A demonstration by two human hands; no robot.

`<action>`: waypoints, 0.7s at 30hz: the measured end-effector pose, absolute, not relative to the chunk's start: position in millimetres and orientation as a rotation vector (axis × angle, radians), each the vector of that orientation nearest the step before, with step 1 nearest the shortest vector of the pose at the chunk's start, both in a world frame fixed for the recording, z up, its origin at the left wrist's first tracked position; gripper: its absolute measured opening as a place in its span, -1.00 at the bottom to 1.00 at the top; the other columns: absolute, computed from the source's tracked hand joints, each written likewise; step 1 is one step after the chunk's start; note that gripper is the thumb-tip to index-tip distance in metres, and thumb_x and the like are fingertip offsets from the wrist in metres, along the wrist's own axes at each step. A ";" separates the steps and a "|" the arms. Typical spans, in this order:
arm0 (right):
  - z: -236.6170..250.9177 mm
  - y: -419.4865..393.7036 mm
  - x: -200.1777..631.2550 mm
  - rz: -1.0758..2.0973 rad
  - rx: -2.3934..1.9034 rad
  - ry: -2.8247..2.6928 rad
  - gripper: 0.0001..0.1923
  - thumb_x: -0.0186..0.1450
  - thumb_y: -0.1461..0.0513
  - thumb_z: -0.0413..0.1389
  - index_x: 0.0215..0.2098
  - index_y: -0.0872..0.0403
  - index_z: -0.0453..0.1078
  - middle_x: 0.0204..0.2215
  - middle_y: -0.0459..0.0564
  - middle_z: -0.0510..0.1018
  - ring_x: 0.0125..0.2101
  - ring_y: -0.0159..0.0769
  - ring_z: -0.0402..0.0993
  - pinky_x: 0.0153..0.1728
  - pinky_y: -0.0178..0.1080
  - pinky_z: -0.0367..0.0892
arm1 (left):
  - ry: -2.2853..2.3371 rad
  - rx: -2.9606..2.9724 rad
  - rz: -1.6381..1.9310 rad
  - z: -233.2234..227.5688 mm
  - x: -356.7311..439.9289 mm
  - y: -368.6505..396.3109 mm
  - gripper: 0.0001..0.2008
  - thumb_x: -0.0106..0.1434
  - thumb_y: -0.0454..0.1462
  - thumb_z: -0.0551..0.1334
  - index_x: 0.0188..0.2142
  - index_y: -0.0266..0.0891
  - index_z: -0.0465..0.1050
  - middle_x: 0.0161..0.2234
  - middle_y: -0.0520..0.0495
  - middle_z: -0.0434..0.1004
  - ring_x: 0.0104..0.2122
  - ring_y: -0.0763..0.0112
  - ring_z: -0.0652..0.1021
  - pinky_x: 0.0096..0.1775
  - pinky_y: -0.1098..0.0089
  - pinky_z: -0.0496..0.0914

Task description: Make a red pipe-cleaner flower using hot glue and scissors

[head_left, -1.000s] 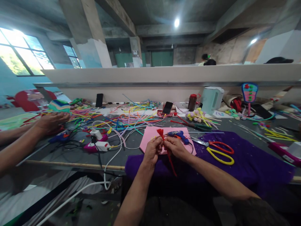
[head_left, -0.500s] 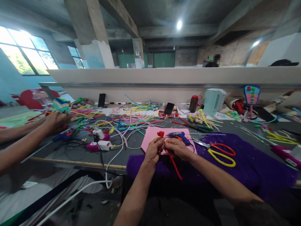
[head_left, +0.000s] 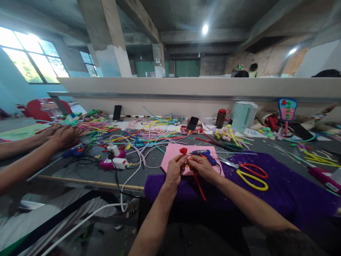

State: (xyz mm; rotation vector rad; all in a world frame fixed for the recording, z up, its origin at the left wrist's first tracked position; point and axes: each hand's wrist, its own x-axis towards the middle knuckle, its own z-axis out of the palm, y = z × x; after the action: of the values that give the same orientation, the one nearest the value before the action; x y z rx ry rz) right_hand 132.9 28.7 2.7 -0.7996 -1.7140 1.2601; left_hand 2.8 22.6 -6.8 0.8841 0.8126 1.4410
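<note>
Over the pink foam sheet (head_left: pixel 173 151), both hands pinch a red pipe cleaner (head_left: pixel 196 177)
Left hand (head_left: pixel 174 170) and right hand (head_left: pixel 203 167) clasp it; glue gun (head_left: pixel 202 153) at 1 o'clock

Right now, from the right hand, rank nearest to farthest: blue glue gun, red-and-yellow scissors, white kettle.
1. blue glue gun: just beyond the right hand, on the pink sheet.
2. red-and-yellow scissors: to its right, on purple cloth.
3. white kettle: far back right, by the partition.

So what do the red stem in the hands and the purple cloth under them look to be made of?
Red stem: probably a chenille pipe cleaner, fuzzy and matte, thin and bent, pinched by both hands. Purple cloth: apparently felt or fleece, soft and matte, with a napped surface and lint specks.
</note>
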 end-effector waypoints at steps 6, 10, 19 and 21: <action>2.3 32.9 137.4 1.344 -0.768 -1.677 -0.66 0.18 0.00 -0.03 -0.50 0.13 0.21 -0.66 -0.20 0.21 -0.71 -0.55 0.02 -0.71 -0.43 -0.07 | 0.746 0.880 1.343 -4.9 2.0 23.2 -0.63 -0.11 -0.14 0.31 -0.33 -0.34 0.44 -0.62 0.10 0.26 -0.75 0.74 0.13 -0.70 0.56 -0.08; 4.3 30.6 138.3 1.331 -0.773 -1.736 -0.65 0.19 0.02 -0.04 -0.51 0.14 0.22 -0.66 -0.19 0.20 -0.67 -0.54 0.04 -0.67 -0.43 -0.04 | 0.759 0.866 1.382 -3.6 1.3 23.0 -0.63 -0.10 -0.14 0.31 -0.32 -0.34 0.42 -0.65 0.12 0.23 -0.75 0.73 0.14 -0.70 0.57 -0.10; 4.8 30.1 139.1 1.226 -0.757 -1.857 -0.64 0.23 0.05 -0.07 -0.54 0.15 0.22 -0.64 -0.15 0.24 -0.62 -0.51 0.09 -0.61 -0.41 0.01 | 0.821 0.886 1.384 -2.7 1.6 21.5 -0.65 -0.12 -0.14 0.32 -0.37 -0.34 0.42 -0.70 0.13 0.21 -0.76 0.73 0.14 -0.69 0.59 -0.11; 4.9 29.7 138.4 1.205 -0.759 -1.863 -0.65 0.23 0.06 -0.07 -0.55 0.15 0.22 -0.64 -0.15 0.23 -0.62 -0.51 0.09 -0.61 -0.40 0.01 | 0.847 0.905 1.403 -2.7 2.3 21.2 -0.68 -0.10 -0.14 0.31 -0.40 -0.34 0.41 -0.69 0.13 0.22 -0.75 0.73 0.14 -0.68 0.58 -0.10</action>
State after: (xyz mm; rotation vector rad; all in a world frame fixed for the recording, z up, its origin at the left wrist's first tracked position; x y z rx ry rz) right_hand 138.4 29.7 4.9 -0.7594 -1.8631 1.2054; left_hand 2.3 21.2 -2.7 0.9052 0.8472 1.4029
